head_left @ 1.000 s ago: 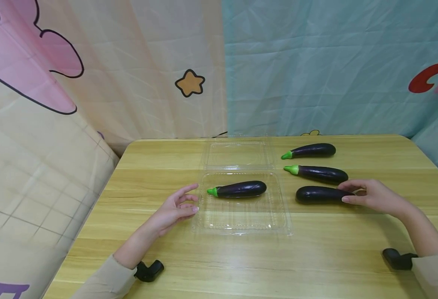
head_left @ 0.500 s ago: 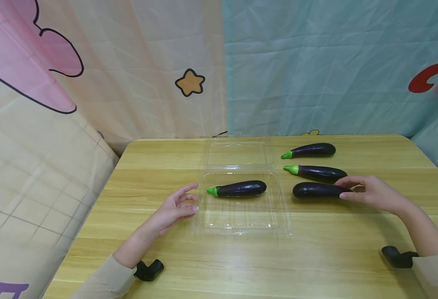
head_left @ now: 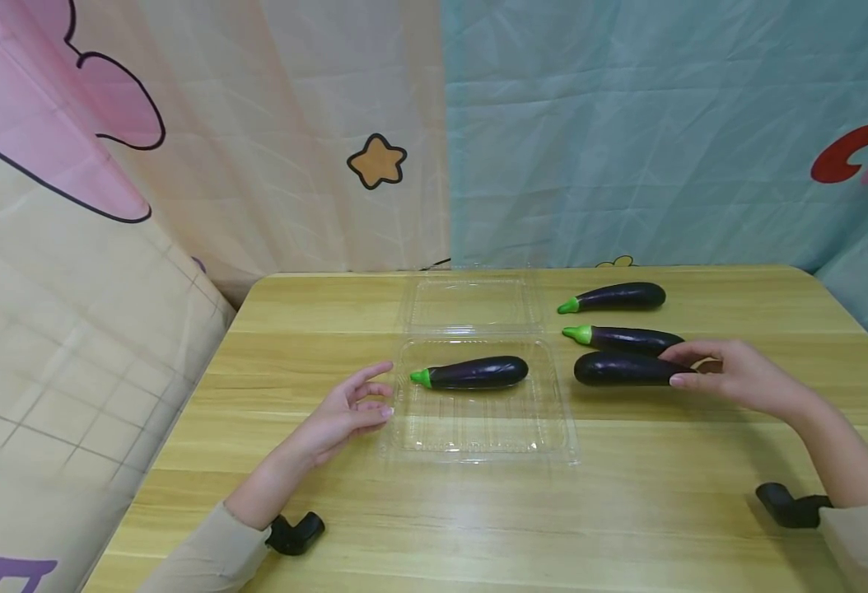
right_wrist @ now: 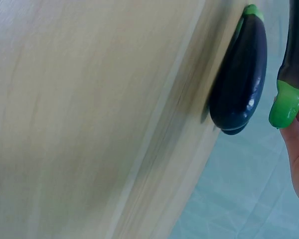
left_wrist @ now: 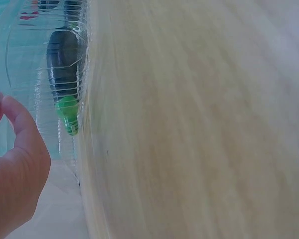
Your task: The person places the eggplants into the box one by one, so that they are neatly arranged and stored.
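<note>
Over the wood-grain bench (head_left: 478,527), the left hand (head_left: 338,422) stands with fingers loosely spread at the left rim of the ribbed, clear box (head_left: 471,436), apparently to steady it; contact is hard to tell. The right hand (head_left: 749,380) pinches the glossy held eggplant (head_left: 619,369) by its green stem end (right_wrist: 286,102), presumably leaving the fat end free. The boxed eggplant (head_left: 482,373) lies crosswise; beyond wait the middle eggplant (head_left: 637,340), back eggplant (head_left: 627,296) and folded-back lid (head_left: 471,303).

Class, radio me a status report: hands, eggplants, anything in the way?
Right hand grips one eggplant, held off the table. Left hand beside the transparent container, contact uncertain. Container open, another eggplant inside; nothing seen blocking the way.
</note>
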### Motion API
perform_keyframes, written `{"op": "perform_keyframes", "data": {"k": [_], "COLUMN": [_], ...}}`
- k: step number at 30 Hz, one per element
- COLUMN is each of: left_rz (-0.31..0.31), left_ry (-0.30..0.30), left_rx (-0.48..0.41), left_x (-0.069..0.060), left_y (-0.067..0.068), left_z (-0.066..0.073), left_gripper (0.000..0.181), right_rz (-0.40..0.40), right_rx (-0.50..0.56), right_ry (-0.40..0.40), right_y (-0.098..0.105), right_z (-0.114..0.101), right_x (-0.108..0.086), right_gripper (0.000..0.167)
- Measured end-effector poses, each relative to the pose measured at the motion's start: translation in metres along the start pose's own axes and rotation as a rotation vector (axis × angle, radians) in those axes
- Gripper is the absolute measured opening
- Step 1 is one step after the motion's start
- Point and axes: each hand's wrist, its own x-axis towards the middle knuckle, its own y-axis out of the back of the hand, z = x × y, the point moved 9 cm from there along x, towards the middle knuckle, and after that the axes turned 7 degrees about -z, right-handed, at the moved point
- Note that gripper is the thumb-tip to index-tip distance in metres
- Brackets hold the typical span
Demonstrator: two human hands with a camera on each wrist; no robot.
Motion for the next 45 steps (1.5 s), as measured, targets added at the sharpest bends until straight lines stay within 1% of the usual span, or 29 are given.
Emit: {"op": "perform_keyframes", "data": {"k": [7, 14, 19, 27, 34, 41, 45], "left_rz": [0.003, 0.003, -0.001, -0.006, -0.008, -0.011, -0.009], "left_ry": [0.004, 0.001, -0.004, -0.006, -0.004, -0.014, -0.013], "left_rx": [0.004, 0.005, 0.007, 0.008, 0.006, -0.001, 0.001], "left_x": [0.0, 0.0, -0.001, -0.001, 0.0, 0.001, 0.001], "left_y": [0.0, 0.0, 0.0, 0.0, 0.0, 0.0, 0.0], "left_z": [0.0, 0.0, 0.0, 0.0, -0.001, 0.001, 0.001], "left_gripper": [0.07, 0.07, 0.071, 0.071, 0.071, 0.071, 0.071], "right_rz": [0.009, 0.031, 0.056, 0.052, 0.029, 0.015, 0.004], "right_rx": [-0.001, -0.028, -0.037, -0.071, -0.061, -0.071, -0.058], "right_ry": [-0.001, -0.009, 0.027, 0.057, 0.099, 0.188, 0.197], "right_y": [0.003, 0.007, 0.008, 0.006, 0.001, -0.003, -0.005], "right_z": [-0.008, -0.014, -0.023, -0.038, -0.053, -0.07, -0.075], "right_x": [0.001, 0.002, 0.003, 0.008, 0.013, 0.018, 0.023], "right_gripper": [0.027, 0.027, 0.027, 0.027, 0.027, 0.026, 0.027]}}
